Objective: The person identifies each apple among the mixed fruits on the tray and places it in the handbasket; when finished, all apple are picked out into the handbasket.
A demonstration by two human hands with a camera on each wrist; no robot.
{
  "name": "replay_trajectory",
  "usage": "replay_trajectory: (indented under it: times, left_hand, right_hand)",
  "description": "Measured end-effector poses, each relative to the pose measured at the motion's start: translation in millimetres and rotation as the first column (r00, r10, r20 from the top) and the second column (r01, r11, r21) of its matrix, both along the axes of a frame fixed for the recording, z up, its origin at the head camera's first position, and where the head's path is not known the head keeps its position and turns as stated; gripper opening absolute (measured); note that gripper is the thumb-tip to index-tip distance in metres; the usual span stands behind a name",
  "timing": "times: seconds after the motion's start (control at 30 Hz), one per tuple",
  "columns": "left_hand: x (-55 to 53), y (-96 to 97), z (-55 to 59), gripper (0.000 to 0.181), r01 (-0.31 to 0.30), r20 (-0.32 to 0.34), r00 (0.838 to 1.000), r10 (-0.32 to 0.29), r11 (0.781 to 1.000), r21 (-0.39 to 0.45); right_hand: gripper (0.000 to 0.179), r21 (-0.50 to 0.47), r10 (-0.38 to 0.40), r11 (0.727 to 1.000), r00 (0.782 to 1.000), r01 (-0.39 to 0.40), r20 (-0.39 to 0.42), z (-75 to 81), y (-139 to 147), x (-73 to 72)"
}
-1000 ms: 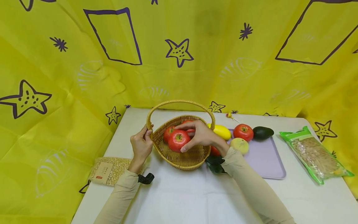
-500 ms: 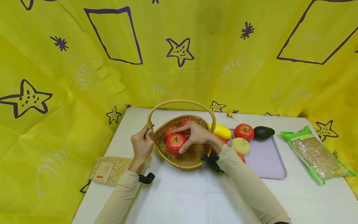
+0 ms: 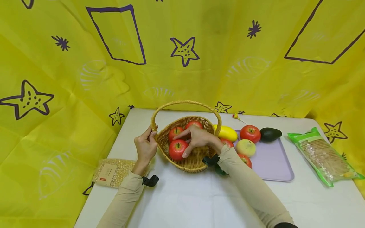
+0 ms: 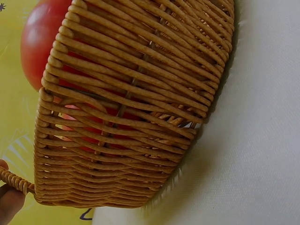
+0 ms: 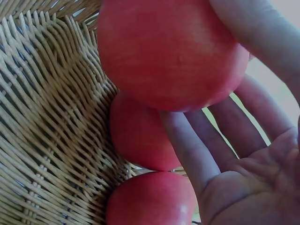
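A wicker basket (image 3: 196, 160) with a tall arched handle (image 3: 185, 102) stands on the table. My left hand (image 3: 145, 147) grips the handle's left base; in the left wrist view only its fingertips (image 4: 9, 204) show beside the woven side. Inside the basket my right hand (image 3: 199, 137) holds a red apple (image 3: 177, 150) between thumb and fingers. Seen from the right wrist, the held apple (image 5: 171, 51) is close to the camera, near the wicker wall. Two more red apples lie behind it, one at the left (image 3: 175, 133) and one at the back (image 3: 194, 124).
Right of the basket a lilac tray (image 3: 271, 164) bears a tomato (image 3: 250, 133), a pale yellow round fruit (image 3: 246, 148) and an avocado (image 3: 270, 134). A yellow fruit (image 3: 228, 133) lies at its left. Bagged kernels (image 3: 114, 172), a green-edged packet (image 3: 325, 156) and a lollipop (image 3: 236, 116) lie around.
My right hand has lowered the apple a little, toward the left front of the basket. My left hand keeps its grip on the handle.
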State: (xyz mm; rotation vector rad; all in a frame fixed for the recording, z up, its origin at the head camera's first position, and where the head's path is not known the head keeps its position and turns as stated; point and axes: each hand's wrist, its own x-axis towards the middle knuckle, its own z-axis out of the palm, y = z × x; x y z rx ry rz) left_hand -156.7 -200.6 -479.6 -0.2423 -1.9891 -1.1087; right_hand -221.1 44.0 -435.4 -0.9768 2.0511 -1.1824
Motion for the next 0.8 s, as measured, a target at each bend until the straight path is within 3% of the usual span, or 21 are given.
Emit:
replay_trajectory:
  times: [0.47, 0.8]
  left_hand:
    - [-0.9, -1.0, -0.2, 0.024, -0.013, -0.009, 1.0, 0.013, 1.0, -0.024]
    - [-0.2, 0.1, -1.0, 0.024, 0.0, -0.013, 1.0, 0.0, 1.0, -0.007]
  right_hand:
    - [0.07, 0.068, 0.004, 0.998, 0.998, -0.008, 0.055, -8.2, -2.8, -1.8]
    - [0.07, 0.197, 0.044, 0.98, 0.991, -0.018, -0.128, -7.4, -7.8, -0.9]
